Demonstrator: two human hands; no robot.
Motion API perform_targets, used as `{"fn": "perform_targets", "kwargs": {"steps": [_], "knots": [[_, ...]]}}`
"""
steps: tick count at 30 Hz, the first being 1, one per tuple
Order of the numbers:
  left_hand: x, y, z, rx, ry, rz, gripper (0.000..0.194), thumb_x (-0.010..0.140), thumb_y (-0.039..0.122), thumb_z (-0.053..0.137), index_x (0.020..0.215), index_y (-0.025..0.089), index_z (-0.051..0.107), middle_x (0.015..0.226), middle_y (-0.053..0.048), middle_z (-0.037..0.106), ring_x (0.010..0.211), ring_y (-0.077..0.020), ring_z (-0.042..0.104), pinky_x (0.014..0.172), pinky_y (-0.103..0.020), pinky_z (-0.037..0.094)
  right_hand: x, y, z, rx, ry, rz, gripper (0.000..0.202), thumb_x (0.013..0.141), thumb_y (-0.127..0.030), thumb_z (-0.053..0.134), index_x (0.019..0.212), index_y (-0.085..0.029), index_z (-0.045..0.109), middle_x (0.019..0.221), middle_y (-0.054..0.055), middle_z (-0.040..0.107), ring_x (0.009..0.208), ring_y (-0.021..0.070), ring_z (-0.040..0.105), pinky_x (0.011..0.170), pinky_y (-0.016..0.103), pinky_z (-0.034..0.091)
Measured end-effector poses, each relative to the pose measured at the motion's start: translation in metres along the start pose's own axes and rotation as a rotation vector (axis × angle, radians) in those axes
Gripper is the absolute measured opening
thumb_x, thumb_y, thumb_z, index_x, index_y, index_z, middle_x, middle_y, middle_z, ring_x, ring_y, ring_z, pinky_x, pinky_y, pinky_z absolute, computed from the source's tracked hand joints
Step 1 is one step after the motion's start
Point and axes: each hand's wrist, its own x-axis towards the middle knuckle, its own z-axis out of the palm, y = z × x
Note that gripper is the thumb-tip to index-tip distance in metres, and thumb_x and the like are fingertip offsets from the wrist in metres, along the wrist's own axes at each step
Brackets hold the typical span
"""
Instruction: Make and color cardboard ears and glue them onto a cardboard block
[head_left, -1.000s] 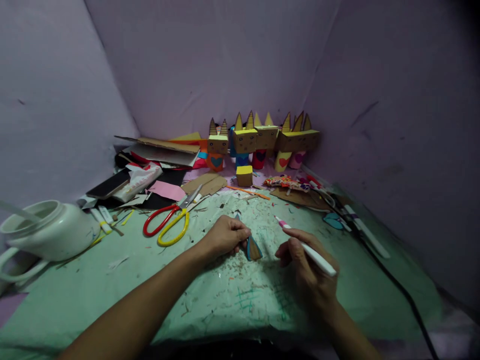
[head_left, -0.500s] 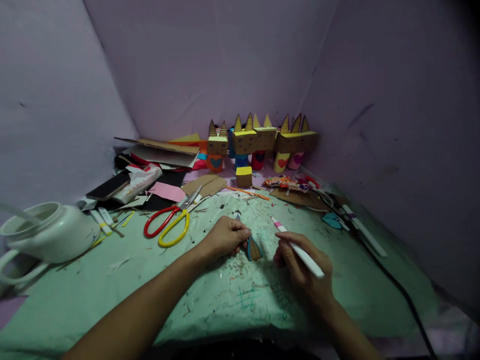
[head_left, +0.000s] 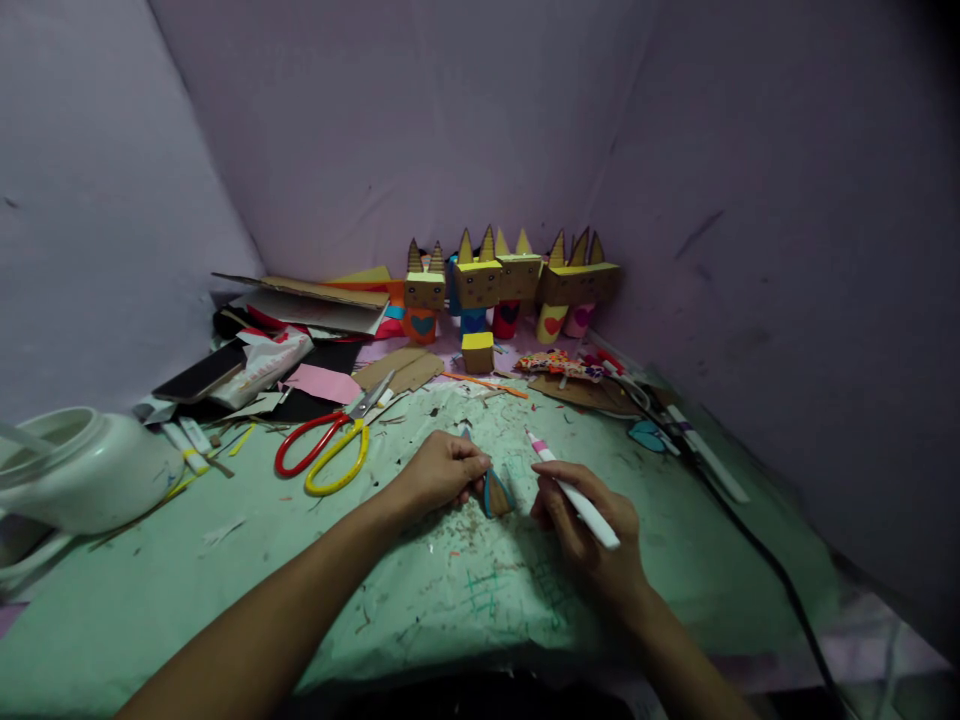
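Observation:
Near the middle of the green-covered table (head_left: 285, 590), my left hand (head_left: 448, 470) pinches a small cardboard piece (head_left: 498, 497) with blue edges; its wide end sticks out to the right of my fingers and a pointed end shows above them. To its right, my right hand (head_left: 592, 525) is closed around a white pen (head_left: 585, 507) with a pink band. The pen's tip points up and left, apart from the cardboard piece. Scissors (head_left: 337, 440) with one red and one yellow handle lie to the left of my left hand.
Cardboard figures (head_left: 480, 285) with pointed ears stand at the back, behind a small box (head_left: 478, 353). A white pot (head_left: 90, 470) is at the left. Paper and card scraps (head_left: 322, 383) lie back left. A black cable (head_left: 765, 560) runs along the right, near a teal cutout (head_left: 649, 436).
The whole view has shifted, so things appear slightly farther left. Both hands keep their holds on the cardboard piece and the pen, with little other visible change.

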Motion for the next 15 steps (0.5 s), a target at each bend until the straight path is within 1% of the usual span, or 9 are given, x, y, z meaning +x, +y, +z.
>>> {"fn": "perform_targets", "kwargs": {"steps": [3,6,9,12,15], "knots": [[-0.0007,-0.0002,0.0001,0.000,-0.003,-0.001,0.026,0.079,0.016,0.047,0.053,0.013,0.052,0.041,0.005,0.047,0.032,-0.0039,0.037,0.035,-0.018,0.027,-0.0005,0.0007,-0.0007,-0.013,-0.008,0.028,0.014,0.085,-0.018,0.050,0.096,-0.021,0.059,0.060,-0.002,0.060,0.046,0.0117,0.056,0.046,0.023,0.046],[-0.0021,0.0011,0.0001,0.006,-0.005,-0.001,0.027,0.079,0.016,0.047,0.053,0.013,0.052,0.040,0.005,0.046,0.032,-0.0038,0.036,0.035,-0.018,0.026,-0.0020,0.0022,-0.0034,0.014,-0.019,0.062,0.020,0.086,-0.021,0.050,0.105,-0.021,0.058,0.067,0.000,0.064,0.050,0.0125,0.058,0.050,0.025,0.047],[-0.0030,0.0021,0.0000,0.014,-0.006,-0.005,0.027,0.079,0.017,0.047,0.052,0.013,0.052,0.039,0.005,0.044,0.032,-0.0040,0.036,0.035,-0.018,0.025,-0.0039,0.0039,-0.0067,0.090,0.023,0.075,0.027,0.088,-0.026,0.048,0.113,-0.021,0.058,0.073,0.002,0.065,0.054,0.0134,0.059,0.053,0.027,0.048],[-0.0024,0.0021,0.0001,0.018,-0.006,-0.012,0.026,0.078,0.017,0.047,0.053,0.013,0.053,0.040,0.005,0.046,0.032,-0.0045,0.036,0.035,-0.018,0.026,-0.0053,0.0056,-0.0077,0.166,0.040,0.112,0.024,0.087,-0.029,0.050,0.105,-0.021,0.064,0.072,0.003,0.065,0.055,0.0137,0.058,0.053,0.028,0.048],[-0.0014,0.0020,0.0003,0.019,0.002,-0.016,0.026,0.077,0.017,0.047,0.052,0.014,0.052,0.041,0.005,0.046,0.032,-0.0050,0.037,0.036,-0.019,0.026,-0.0062,0.0062,-0.0066,0.193,0.013,0.120,0.021,0.085,-0.030,0.053,0.098,-0.020,0.067,0.069,0.003,0.066,0.056,0.0147,0.059,0.051,0.027,0.048]]}}
